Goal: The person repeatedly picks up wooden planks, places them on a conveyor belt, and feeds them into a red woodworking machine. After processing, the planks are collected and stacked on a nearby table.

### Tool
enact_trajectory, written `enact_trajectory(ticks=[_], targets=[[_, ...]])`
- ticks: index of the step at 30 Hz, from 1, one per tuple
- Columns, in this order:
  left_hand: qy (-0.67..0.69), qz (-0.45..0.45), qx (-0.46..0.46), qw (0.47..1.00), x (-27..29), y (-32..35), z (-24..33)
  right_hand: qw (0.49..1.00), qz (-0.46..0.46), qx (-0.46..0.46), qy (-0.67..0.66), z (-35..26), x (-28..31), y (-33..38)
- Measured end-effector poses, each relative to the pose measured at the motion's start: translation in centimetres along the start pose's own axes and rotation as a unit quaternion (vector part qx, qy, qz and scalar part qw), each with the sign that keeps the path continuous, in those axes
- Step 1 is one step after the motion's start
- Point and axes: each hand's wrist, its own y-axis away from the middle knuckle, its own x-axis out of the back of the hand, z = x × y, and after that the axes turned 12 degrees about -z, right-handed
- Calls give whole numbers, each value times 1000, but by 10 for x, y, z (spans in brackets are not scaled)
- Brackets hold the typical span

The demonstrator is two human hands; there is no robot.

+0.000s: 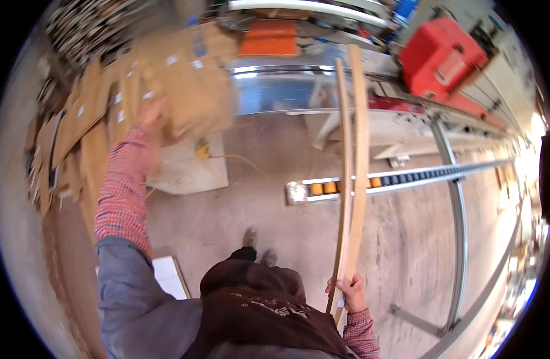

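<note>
In my right hand point(354, 294) are two long wooden strips, gripped near their lower ends. One wooden strip point(360, 137) is wider and paler; the narrower strip point(345, 155) runs beside it. They stretch away from me past the roller conveyor to the metal bench. My left arm reaches far forward to a stack of brown boards point(188, 81) with small white labels. My left hand point(150, 112) is at the stack's near side, against or just above a labelled board; motion smears its fingers, so their grip is unclear.
A roller conveyor point(400, 180) with black and orange rollers runs off to the right, near a grey metal rail point(457, 221). Beyond stands a metal bench point(275, 90) with a red machine point(439, 60). More brown panels point(83, 134) lean at left. A plastic bottle point(197, 39) stands on the boards.
</note>
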Motion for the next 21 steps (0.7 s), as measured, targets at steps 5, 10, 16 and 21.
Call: enact_trajectory(ticks=[5, 10, 16, 21], targets=[[45, -29, 58, 997, -13, -56, 9, 999, -10, -17, -49, 12, -15, -2], [203, -215, 41, 954, 0, -104, -33, 997, 14, -32, -66, 12, -41, 5], [268, -287, 103, 914, 16, -86, -42, 997, -25, 8, -70, 23, -42, -18], [204, -283, 142, 926, 5, -120, -15, 993, -9, 25, -113, 27, -47, -16]])
